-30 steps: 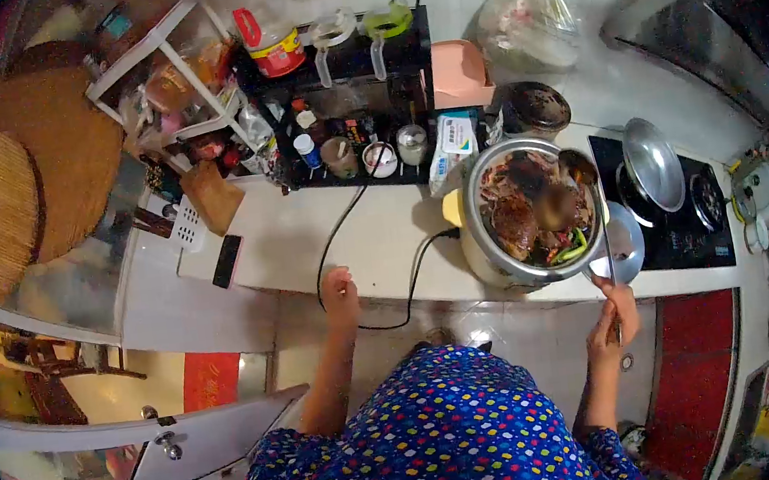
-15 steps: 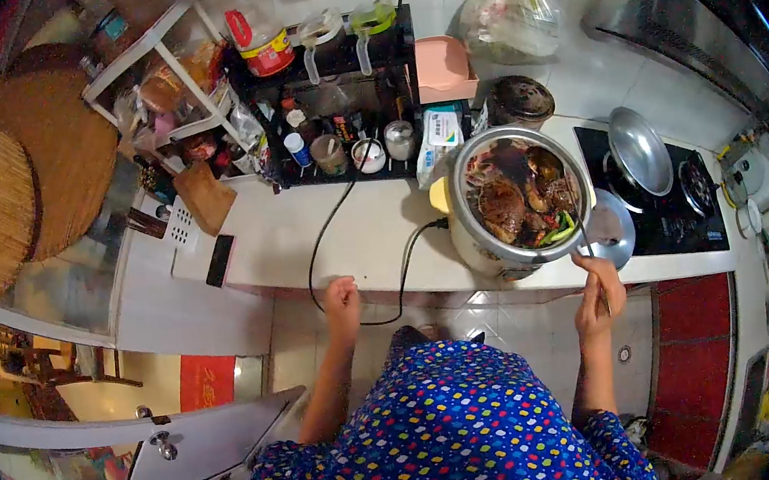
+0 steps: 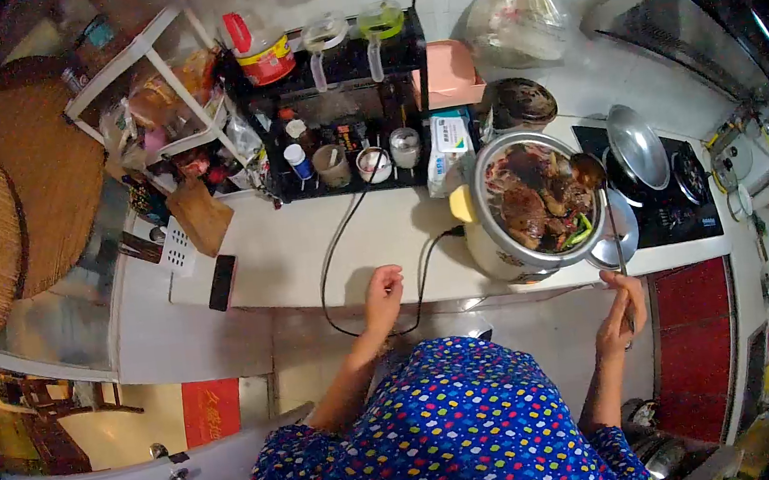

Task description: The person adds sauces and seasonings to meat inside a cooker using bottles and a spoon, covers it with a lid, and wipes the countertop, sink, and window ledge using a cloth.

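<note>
Metal is glinting at the right rim of one pot [image 3: 488,252] on the counter [image 3: 285,242]: one ladle [image 3: 588,172], its long handle being grasped by the right hand [image 3: 624,309], probably for distance from heat. The left hand [image 3: 384,299] is apparently holding nothing, fingers bending loosely near one black cord [image 3: 325,289]. Two handled jugs [image 3: 381,22] are standing on the rack [image 3: 420,63]

Pers. in blue top w/ multicolored dots [image 3: 444,432] at white counter [image 3: 290,241]. R hand [image 3: 622,308] grips ladle [image 3: 589,171], its bowl by R rim of round pot [image 3: 495,251] holding dk brown food chunks [image 3: 525,210] & green pcs [image 3: 580,231]. L hand [image 3: 384,297], fingers loosely curled, near counter edge & blk cord [image 3: 338,245]. Behind: blk rack [image 3: 317,189] w/ jars [image 3: 404,148]. R of pot: tilted metal pan [image 3: 637,147] over blk hob [image 3: 677,227]. Far L of counter: phone [image 3: 222,283].
</note>
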`<move>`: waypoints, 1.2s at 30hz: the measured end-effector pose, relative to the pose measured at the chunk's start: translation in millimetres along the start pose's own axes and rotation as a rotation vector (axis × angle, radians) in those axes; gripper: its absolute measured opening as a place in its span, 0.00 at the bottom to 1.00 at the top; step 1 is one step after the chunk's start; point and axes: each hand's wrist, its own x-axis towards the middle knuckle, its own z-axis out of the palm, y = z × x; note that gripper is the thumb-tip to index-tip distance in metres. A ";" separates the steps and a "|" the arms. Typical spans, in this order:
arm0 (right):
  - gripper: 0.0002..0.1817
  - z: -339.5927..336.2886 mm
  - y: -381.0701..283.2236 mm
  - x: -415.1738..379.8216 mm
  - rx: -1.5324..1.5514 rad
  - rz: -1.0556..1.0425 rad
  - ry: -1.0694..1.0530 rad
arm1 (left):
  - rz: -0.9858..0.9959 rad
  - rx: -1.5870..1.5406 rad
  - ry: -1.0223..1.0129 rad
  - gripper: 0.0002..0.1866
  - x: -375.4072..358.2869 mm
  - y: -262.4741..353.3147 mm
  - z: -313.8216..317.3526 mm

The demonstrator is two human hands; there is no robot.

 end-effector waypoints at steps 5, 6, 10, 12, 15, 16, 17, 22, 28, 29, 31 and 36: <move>0.14 32.5 -13.7 -5.4 0.202 0.145 0.190 | 0.036 0.042 -0.039 0.10 24.5 -6.3 -37.4; 0.14 40.4 -19.0 -1.8 0.159 0.106 0.224 | 0.040 0.078 -0.040 0.09 27.4 -8.7 -45.7; 0.14 58.2 -20.7 3.7 0.079 0.130 0.219 | 0.051 0.062 0.004 0.10 37.3 -33.9 -80.6; 0.14 63.7 -19.7 2.6 0.183 0.174 0.266 | 0.058 0.066 0.025 0.10 41.3 -41.1 -94.5; 0.14 75.6 -35.3 6.9 0.100 0.088 0.274 | 0.041 0.074 0.031 0.10 47.7 -58.3 -111.9; 0.14 79.4 -44.1 11.4 0.098 0.102 0.258 | 0.023 0.073 0.022 0.10 49.9 -64.2 -115.0; 0.14 79.9 -43.2 11.2 0.094 0.103 0.256 | 0.020 0.071 0.020 0.10 52.0 -63.3 -115.7; 0.16 77.2 -31.5 1.8 0.156 0.197 0.353 | 0.013 0.029 0.048 0.10 64.5 -50.1 -111.3; 0.15 83.3 -44.2 -9.9 0.022 0.170 0.311 | 0.037 0.023 -0.039 0.10 85.2 -70.1 -104.8; 0.14 82.8 -44.6 -13.1 0.051 0.154 0.338 | 0.036 0.024 -0.042 0.10 88.3 -72.0 -103.6; 0.14 84.6 -49.9 -16.3 0.007 0.136 0.316 | 0.039 0.053 -0.072 0.10 93.8 -78.0 -101.5; 0.14 84.9 -52.0 -15.2 -0.063 0.208 0.268 | 0.078 0.011 -0.073 0.11 98.3 -62.1 -90.8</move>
